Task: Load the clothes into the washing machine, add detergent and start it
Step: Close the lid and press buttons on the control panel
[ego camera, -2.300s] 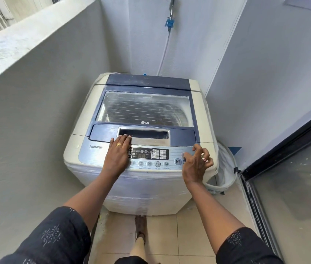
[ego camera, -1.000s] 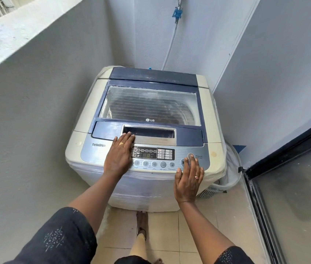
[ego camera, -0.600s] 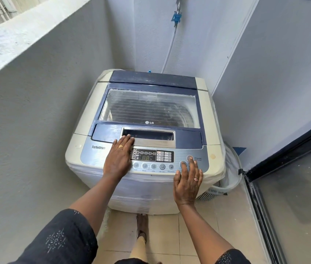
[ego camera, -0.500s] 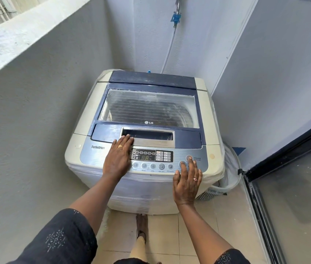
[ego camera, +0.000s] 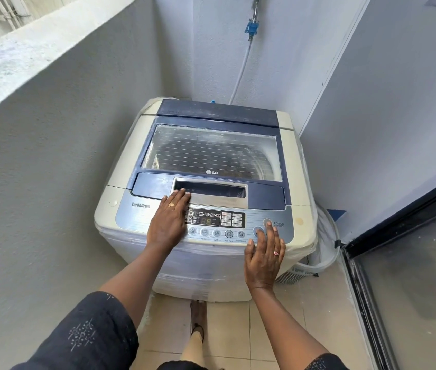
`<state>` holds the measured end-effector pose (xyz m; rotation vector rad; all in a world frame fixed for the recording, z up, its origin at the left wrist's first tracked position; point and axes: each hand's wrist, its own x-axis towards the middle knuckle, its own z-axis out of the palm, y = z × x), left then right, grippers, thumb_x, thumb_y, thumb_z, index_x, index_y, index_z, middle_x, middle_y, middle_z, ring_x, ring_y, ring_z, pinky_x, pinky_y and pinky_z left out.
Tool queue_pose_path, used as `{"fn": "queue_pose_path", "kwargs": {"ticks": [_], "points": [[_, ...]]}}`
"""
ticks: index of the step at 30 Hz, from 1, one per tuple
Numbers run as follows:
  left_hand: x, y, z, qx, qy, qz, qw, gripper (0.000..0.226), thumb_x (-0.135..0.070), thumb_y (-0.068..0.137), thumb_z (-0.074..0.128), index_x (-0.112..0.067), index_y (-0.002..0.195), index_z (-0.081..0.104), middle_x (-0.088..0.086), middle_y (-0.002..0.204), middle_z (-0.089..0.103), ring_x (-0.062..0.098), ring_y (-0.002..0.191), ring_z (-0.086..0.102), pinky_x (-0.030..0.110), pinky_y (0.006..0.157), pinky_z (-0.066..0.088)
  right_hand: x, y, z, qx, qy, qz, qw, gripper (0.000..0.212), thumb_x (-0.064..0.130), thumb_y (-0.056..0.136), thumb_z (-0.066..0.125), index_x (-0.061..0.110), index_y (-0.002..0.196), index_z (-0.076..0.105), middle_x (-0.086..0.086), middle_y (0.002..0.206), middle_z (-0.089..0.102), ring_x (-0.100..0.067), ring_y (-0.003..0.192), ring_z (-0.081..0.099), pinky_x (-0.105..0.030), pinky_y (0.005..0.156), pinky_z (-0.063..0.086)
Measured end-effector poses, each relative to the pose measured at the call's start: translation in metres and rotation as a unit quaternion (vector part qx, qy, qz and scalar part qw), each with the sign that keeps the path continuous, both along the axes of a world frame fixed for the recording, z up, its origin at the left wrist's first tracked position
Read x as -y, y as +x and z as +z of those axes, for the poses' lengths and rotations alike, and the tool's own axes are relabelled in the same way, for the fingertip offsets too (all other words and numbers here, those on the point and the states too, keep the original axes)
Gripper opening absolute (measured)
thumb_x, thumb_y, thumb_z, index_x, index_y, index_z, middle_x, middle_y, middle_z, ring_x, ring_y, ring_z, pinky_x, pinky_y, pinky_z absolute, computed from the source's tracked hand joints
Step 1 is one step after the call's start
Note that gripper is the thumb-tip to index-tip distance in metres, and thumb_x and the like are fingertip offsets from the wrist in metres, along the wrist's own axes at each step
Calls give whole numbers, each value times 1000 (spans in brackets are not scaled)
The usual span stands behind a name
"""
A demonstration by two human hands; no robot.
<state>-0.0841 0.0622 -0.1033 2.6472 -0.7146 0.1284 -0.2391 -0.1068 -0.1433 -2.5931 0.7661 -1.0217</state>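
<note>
The washing machine (ego camera: 206, 198) stands in the corner of a narrow tiled space, lid (ego camera: 211, 153) closed flat over the drum; dark shapes show through the ribbed window, but whether they are clothes cannot be told. The control panel (ego camera: 211, 222) runs along the front edge, at 6 o'clock of the lid.

Change since 2.3 s ago: the right hand (ego camera: 263, 259) was curled with a fingertip on the buttons at the right of the panel; it now lies flat, fingers extended and together, tips over the round button (ego camera: 258, 231) just at 7 o'clock of the power button (ego camera: 267, 222). Over the last second its position has barely altered. The left hand (ego camera: 167, 220) has stayed put; palm down on the panel, fingers reaching the lid handle recess (ego camera: 211, 189) at 12 o'clock. Both hands are empty and well apart, gripping nothing.

The display (ego camera: 206, 221) shows lit orange digits; power therefore appears to be on. Judgement: loading and detergent are likely complete, and the start command is being given or confirmed; whether the button is actually depressed cannot be told.
</note>
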Motion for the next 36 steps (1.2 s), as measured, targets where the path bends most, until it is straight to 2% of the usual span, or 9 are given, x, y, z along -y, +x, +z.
{"fn": "queue_pose_path", "kwargs": {"ticks": [13,17,21,26,30,32,34,36], "points": [[-1,0,0,0,-13,-5,1000,44,-17,100,28,-16,142,37,1,151,36,15,142,27,28,119,10,-10,4,3,15,10,-26,1000,25,18,89,39,13,112,49,-17,129,59,-27,126,41,-44,105,28],[-2,1,2,-7,-22,-7,1000,42,-24,100,30,-16,141,40,1,150,38,15,142,29,29,119,13,-12,4,5,20,5,-32,999,26,17,90,38,13,114,48,-18,129,59,-27,126,40,-44,106,27],[-2,0,4,-15,-32,-13,999,42,-25,101,32,-15,141,40,1,150,36,15,142,28,29,119,13,-17,8,10,12,16,-50,999,26,15,88,40,9,108,55,-17,127,60,-29,124,46,-44,104,29],[-4,2,14,-39,-54,-45,997,41,-11,98,38,-9,139,42,8,150,36,22,142,27,34,120,14,-18,28,31,12,29,14,999,31,9,83,41,2,94,69,-15,114,68,-31,107,64,-42,94,48],[-5,6,17,-44,-50,-51,996,62,15,80,45,-8,137,44,11,149,37,24,141,28,34,119,11,-13,45,48,32,46,80,995,23,-12,73,60,-3,92,71,-17,103,72,-32,95,70,-42,83,56],[-5,10,19,-42,-67,-43,996,61,18,78,46,-8,133,49,11,146,43,25,138,34,34,117,16,-8,51,55,41,62,117,990,24,-16,70,63,-5,90,71,-18,99,72,-32,91,71,-41,81,56],[-5,16,22,-40,-99,-54,993,51,14,84,46,-8,129,54,11,140,49,25,131,44,34,113,27,-4,58,63,54,89,157,982,20,-12,76,60,-5,91,70,-18,98,73,-31,90,71,-35,82,55],[-5,22,28,-98,-156,-90,979,46,11,89,42,-10,128,55,11,132,57,14,119,54,33,105,42,-2,65,68,74,155,182,968,20,-3,83,54,-4,95,70,-17,98,73,-31,90,70,-27,82,52]]}}
